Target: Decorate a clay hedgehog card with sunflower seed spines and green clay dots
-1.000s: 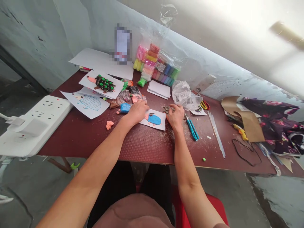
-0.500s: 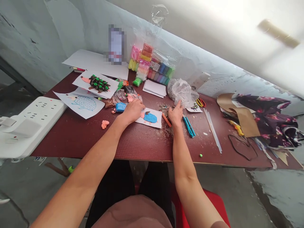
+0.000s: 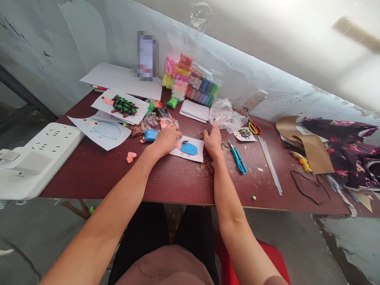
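Resting open left hand [image 3: 166, 140] on paper drawing [image 3: 187, 149], right hand [image 3: 213, 143] half-curled, hold unclear, clay-pack label [image 3: 196, 82] unreadable

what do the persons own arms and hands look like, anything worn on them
The left hand and right hand are bare, with no gloves, rings or watch showing. The left arm and right arm show no sleeves in view. Below them are a dusty pink top and black trousers.

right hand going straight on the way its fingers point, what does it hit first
The right hand points at the crumpled clear plastic bag, fingertips just below its lower edge; depth is unclear, so they may already touch.
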`<state>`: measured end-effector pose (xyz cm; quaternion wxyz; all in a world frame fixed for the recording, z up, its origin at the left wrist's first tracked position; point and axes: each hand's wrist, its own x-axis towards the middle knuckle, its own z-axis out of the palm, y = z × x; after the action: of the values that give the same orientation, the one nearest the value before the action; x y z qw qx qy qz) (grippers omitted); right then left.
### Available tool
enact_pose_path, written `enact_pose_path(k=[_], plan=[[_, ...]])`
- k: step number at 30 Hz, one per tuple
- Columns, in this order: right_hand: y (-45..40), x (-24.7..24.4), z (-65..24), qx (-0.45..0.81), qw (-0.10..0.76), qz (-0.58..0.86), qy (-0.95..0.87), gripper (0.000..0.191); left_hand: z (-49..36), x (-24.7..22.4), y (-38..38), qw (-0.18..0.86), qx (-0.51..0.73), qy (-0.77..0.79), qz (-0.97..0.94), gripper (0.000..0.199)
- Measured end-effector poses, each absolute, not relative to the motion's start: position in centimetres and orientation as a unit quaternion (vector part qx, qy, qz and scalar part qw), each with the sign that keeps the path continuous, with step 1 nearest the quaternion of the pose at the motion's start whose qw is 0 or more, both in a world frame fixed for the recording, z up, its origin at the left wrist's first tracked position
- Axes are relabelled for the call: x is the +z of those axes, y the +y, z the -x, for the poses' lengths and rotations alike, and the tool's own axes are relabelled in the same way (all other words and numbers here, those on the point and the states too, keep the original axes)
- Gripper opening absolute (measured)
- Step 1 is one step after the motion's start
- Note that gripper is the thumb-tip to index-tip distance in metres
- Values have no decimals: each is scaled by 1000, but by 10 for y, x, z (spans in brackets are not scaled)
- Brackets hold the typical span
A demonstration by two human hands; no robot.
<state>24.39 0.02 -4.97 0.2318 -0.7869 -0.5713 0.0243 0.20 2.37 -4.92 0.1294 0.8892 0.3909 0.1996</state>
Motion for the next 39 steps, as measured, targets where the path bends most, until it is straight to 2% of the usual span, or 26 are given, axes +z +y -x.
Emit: enact_pose_path(k=[10,20,39], plan=[[-15,-44,-248,48,239,764,-597,54,0,-48,24,146,199,384,-890,38],[-21,-32,-249,65,231,784,-573,38,-1,-47,23,141,190,393,-889,39],[-28,-39,-242,40,204,785,-583,48,0,-50,18,147,224,396,-878,40]])
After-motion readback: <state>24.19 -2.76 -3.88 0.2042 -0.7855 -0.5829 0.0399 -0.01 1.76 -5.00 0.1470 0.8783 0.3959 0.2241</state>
